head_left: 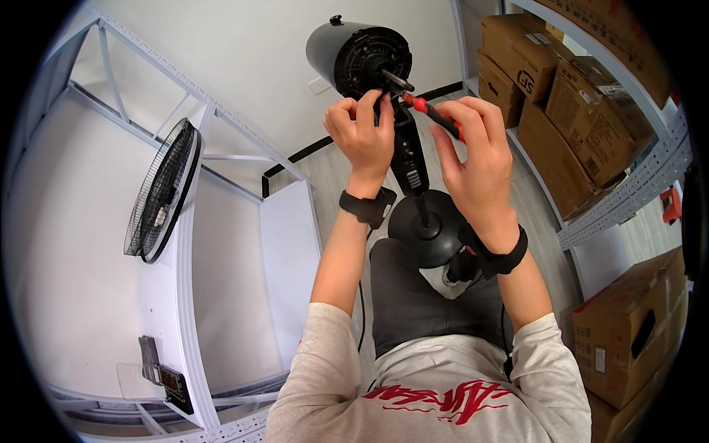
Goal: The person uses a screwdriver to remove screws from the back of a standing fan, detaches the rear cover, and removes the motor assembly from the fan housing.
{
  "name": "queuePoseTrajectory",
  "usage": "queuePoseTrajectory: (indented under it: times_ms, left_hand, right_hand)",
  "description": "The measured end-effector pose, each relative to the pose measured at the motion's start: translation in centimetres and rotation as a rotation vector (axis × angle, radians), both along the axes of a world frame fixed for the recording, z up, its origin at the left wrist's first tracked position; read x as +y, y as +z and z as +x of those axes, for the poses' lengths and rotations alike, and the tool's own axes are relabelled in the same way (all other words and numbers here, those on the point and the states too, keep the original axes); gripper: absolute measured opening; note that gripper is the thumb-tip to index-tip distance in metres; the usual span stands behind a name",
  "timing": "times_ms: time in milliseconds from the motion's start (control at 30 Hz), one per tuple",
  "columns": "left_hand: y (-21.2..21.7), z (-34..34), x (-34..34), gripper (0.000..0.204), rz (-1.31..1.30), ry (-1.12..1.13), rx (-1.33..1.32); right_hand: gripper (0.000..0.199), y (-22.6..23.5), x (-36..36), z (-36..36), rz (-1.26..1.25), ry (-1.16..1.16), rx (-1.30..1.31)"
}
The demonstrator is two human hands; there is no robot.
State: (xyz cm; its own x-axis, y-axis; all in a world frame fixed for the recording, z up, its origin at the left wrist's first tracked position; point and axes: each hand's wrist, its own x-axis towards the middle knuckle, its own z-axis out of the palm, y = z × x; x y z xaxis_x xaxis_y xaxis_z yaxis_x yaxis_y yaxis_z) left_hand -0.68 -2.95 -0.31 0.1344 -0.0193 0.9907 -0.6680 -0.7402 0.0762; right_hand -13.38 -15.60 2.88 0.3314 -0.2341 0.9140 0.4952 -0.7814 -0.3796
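Observation:
My right hand (480, 159) grips a red-and-black screwdriver (436, 117), whose tip end points left toward the neck just under a fan's black motor housing (362, 63). From the housing's front juts a short shaft (397, 80). My left hand (362, 136) is closed in a pinch right below the housing, beside the screwdriver's tip; whatever lies between its fingertips is hidden. Below the housing, the fan's black stand (410, 159) runs down to a round black base (421, 225) on the floor, close to my legs.
On the white shelf to the left stands a fan grille (164, 190) with black blades inside. A small dark circuit board (176, 390) lies nearer on that shelf. Cardboard boxes (591, 125) fill the right rack, and another box (628, 325) stands at the lower right.

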Motion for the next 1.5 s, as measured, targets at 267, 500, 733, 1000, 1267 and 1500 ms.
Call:
queuePoseTrajectory:
  times_ms: [267,500,733,1000,1267,1500]
  left_hand:
    - [-0.1,0.3,-0.5,0.025,-0.001,-0.007,-0.005]
    - [-0.2,0.3,-0.7,0.025,-0.019,0.004,-0.011]
    - [-0.5,0.0,-1.0,0.023,-0.013,0.012,-0.003]
    - [-0.6,0.4,-0.7,0.02,-0.021,-0.017,-0.017]
    - [-0.4,-0.3,-1.0,0.024,-0.045,-0.073,0.072]
    - [-1.0,-0.3,-0.4,0.02,0.057,-0.123,0.011]
  right_hand:
    - [0.024,-0.4,0.7,0.3,0.137,0.044,0.057]
    - [0.031,-0.2,0.2,0.8,0.206,0.099,-0.068]
    - [0.034,-0.3,0.1,-0.6,0.228,-0.022,0.339]
    - [0.027,-0.2,-0.4,-0.7,0.024,-0.014,0.063]
    - [0.021,-0.6,-0.6,-1.7,0.076,0.004,0.048]
    - [0.02,-0.6,-1.0,-3.4,0.108,0.08,0.107]
